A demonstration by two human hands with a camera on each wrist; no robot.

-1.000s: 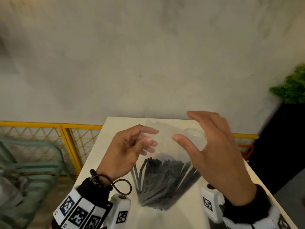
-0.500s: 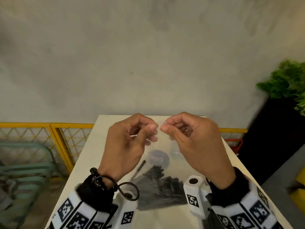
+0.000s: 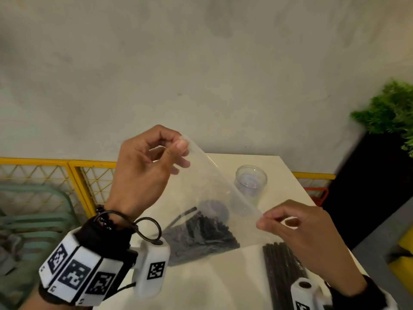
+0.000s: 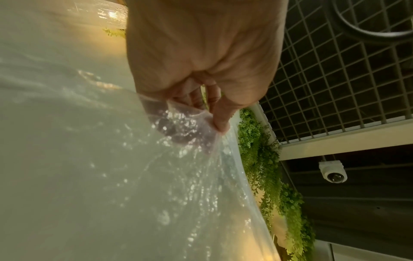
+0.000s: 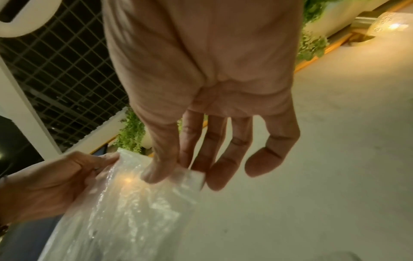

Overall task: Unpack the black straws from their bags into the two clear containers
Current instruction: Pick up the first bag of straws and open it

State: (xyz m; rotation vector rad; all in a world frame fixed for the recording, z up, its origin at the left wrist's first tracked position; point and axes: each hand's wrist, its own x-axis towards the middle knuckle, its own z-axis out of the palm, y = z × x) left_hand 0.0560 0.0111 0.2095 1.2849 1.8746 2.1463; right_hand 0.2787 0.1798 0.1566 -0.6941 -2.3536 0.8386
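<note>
A clear plastic bag [image 3: 207, 189] hangs over the white table [image 3: 214, 285], with a heap of black straws [image 3: 201, 236] in its bottom. My left hand [image 3: 180, 143] pinches its upper left corner, raised high. My right hand [image 3: 261, 221] pinches the other corner, lower and to the right, so the top edge is stretched taut between them. In the left wrist view the bag [image 4: 183, 130] bunches under the thumb. In the right wrist view the bag [image 5: 138, 203] is held between thumb and forefinger. One clear container [image 3: 251, 182] stands beyond the bag. A second round shape [image 3: 215, 209] shows through the plastic.
Another bundle of black straws [image 3: 281, 271] lies on the table at the near right, under my right wrist. A yellow mesh fence [image 3: 44, 173] and a green chair [image 3: 33, 211] are left of the table. A plant [image 3: 393, 110] in a black planter [image 3: 368, 189] is right.
My hands were pinching together at the middle of the bag's top. They have pulled apart, the left up and left, the right down and right, stretching the bag's top edge.
</note>
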